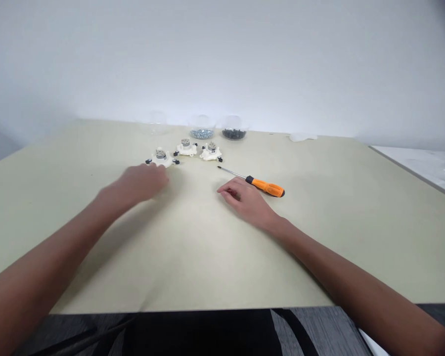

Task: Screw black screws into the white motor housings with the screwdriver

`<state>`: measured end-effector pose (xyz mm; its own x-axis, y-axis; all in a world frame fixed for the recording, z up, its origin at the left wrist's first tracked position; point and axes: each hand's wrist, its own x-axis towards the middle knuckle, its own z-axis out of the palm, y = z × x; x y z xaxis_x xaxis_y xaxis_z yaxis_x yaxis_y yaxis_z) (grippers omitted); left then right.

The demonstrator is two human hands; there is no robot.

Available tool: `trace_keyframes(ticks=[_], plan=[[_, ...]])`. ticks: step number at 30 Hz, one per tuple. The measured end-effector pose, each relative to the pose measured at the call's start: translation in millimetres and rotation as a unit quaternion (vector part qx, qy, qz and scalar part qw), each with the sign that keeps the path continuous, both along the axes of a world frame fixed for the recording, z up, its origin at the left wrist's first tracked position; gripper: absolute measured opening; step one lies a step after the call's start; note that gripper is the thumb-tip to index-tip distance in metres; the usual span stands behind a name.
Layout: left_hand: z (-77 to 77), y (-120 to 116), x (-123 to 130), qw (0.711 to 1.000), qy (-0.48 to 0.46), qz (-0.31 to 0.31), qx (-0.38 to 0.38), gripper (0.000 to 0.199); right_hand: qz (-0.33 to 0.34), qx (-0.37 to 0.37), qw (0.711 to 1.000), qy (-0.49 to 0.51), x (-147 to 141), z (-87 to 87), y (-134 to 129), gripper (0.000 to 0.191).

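Reaching across the tan board (319, 222), we have our left hand (143, 183) at the nearest white piece (160, 159), one of three set in a loose row. Its fingers (158, 170) curl downward and meet the piece's near edge, but the hand hides the contact, so we cannot tell whether they have hold of it or only touch it. That piece sits upright, a metal cap on top and small black tips at its sides. The second piece (186, 148) and third piece (211, 152) stand just beyond it, apart from each other and untouched.

Our right hand (246, 200) rests on the board, half open and loosely curved, with nothing in its fingers (228, 194). It lies just beside the orange handle of the screwdriver (266, 186), whose shaft points back toward the third piece. We cannot tell whether the hand touches the handle.

Farther off, near the board's back edge, stand a bowl of silvery-blue screws (201, 128) and a bowl of black screws (233, 131), with a third clear bowl (155, 123) to their left.

We judge the step in hand to be handling the nearest piece. A firm grip calls for the left fingers to close around it, with the screwdriver lying within the right hand's reach.
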<state>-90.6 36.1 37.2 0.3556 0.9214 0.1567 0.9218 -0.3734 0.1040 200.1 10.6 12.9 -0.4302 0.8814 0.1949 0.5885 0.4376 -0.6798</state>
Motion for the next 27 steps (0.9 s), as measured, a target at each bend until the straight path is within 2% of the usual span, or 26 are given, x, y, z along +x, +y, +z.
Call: trace_keyframes(ticks=[1, 3, 5, 7, 10, 12, 14, 17, 20, 24, 27], plan=[[0.4, -8, 19, 0.996, 0.082, -0.02, 0.013, 0.029, 0.001, 0.002, 1.0, -0.001, 0, -0.2, 0, 0.024], [0.8, -23, 53, 0.992, 0.102, -0.07, 0.031, 0.031, 0.002, 0.015, 1.0, -0.004, 0, -0.9, 1, 0.023], [2.1, -33, 76, 0.978, 0.089, -0.178, 0.059, 0.035, -0.001, 0.033, 0.999, -0.003, 0, -1.8, 2, 0.023], [4.8, -38, 85, 0.967, 0.03, -0.235, 0.095, 0.039, -0.005, 0.049, 0.999, 0.006, 0, -2.2, 2, 0.022], [7.0, -38, 80, 0.969, -0.044, -0.235, 0.057, 0.038, -0.009, 0.054, 0.998, 0.025, 0, -1.0, 1, 0.022], [4.1, -34, 76, 0.968, -0.054, -0.244, -0.011, 0.033, -0.016, 0.051, 0.998, 0.035, 0, 0.3, 0, 0.023], [-1.6, -31, 74, 0.967, -0.055, -0.242, -0.047, 0.03, -0.029, 0.049, 0.997, 0.044, 0, 1.1, -1, 0.024], [-8.3, -28, 74, 0.971, -0.069, -0.222, -0.054, 0.029, -0.041, 0.051, 0.997, 0.05, 0, 1.3, -1, 0.022], [-8.4, -31, 75, 0.972, -0.112, -0.206, -0.034, 0.031, -0.044, 0.055, 0.996, 0.059, 0, 1.6, -1, 0.02], [-7.9, -39, 83, 0.958, -0.139, -0.25, -0.024, 0.043, -0.065, 0.071, 0.992, 0.079, -1, 4.4, -2, 0.022], [-11.5, -41, 89, 0.957, -0.126, -0.259, -0.034, 0.037, -0.08, 0.076, 0.99, 0.085, -1, 7.5, -2, 0.023]])
